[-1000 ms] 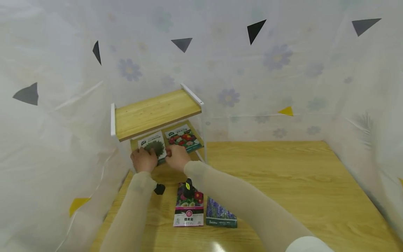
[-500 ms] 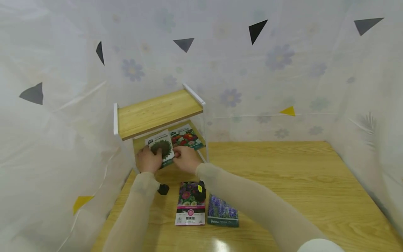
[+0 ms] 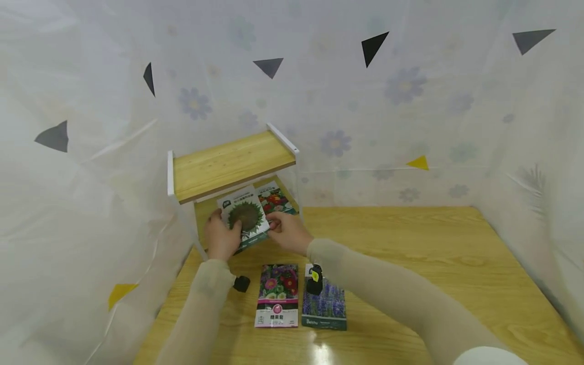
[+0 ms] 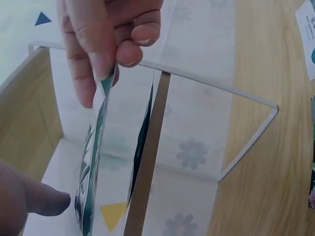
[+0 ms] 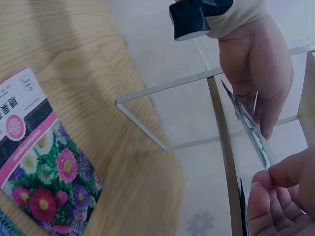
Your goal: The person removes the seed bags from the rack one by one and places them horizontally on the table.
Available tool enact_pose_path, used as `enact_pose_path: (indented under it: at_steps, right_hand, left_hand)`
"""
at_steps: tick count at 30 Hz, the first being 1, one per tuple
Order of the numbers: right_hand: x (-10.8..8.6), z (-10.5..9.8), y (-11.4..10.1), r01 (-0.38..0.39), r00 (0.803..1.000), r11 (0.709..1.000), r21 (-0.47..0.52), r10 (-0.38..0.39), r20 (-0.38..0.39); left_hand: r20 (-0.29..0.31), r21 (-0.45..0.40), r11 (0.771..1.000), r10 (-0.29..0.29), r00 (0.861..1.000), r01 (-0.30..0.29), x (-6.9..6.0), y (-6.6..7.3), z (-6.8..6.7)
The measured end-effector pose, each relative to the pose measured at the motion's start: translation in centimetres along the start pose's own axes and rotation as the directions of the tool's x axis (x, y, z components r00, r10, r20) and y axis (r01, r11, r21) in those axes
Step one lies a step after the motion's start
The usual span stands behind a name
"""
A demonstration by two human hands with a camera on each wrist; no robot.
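A white and green seed packet with a large brown-centred, spiky green flower head is held above the front of the shelf's inner board. My left hand grips its left side, thumb across the front. At the lower right edge, my right hand pinches the packet between thumb and fingertips. The left wrist view shows this pinch by the right hand, with a gap between the packet and the board's edge. Behind it on the board lies another seed packet with red flowers, partly covered.
A small shelf with a wooden top and white frame stands at the table's back left. Below it on the wooden table lie a pink-banded seed packet and a purple-flowered seed packet. White sheeting surrounds the table.
Both hands have drawn the spiky-flower packet up off the board, to the right and towards me. It now covers more of the red-flowered packet. The right forearm uncovers more of the purple-flowered packet.
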State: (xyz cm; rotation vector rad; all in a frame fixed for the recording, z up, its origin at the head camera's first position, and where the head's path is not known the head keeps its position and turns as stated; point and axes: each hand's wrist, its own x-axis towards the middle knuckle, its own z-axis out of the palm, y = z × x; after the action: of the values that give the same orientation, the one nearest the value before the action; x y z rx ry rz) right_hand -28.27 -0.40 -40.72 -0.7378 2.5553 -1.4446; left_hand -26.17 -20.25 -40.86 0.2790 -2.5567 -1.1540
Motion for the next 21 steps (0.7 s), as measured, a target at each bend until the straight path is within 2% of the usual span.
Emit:
enact_pose_path:
  at_steps: [9, 13, 17, 21]
  right_hand:
    - [-1.9, -1.4, 2.0, 0.047, 0.998, 0.999, 0.003, -0.047, 0.041]
    - [-3.1, -1.9, 2.6, 0.053, 0.997, 0.996, 0.067, -0.057, 0.059]
    - [-4.3, -2.7, 3.2, 0.029, 0.996, 0.991, 0.134, -0.04, 0.077]
    - [-5.2, -3.4, 3.7, 0.014, 0.995, 0.986, 0.165, -0.03, 0.098]
  left_hand:
    - [0.059, -0.091, 0.995, -0.023, 0.998, 0.028, -1.6, 0.1, 0.2]
    - [0.071, -0.103, 0.993, -0.052, 0.996, 0.059, -2.5, 0.7, 0.4]
    - [0.084, -0.199, 0.978, -0.046, 0.995, 0.062, -3.2, 1.3, 0.9]
    - [0.092, -0.306, 0.95, -0.037, 0.995, 0.063, -3.8, 1.6, 1.5]
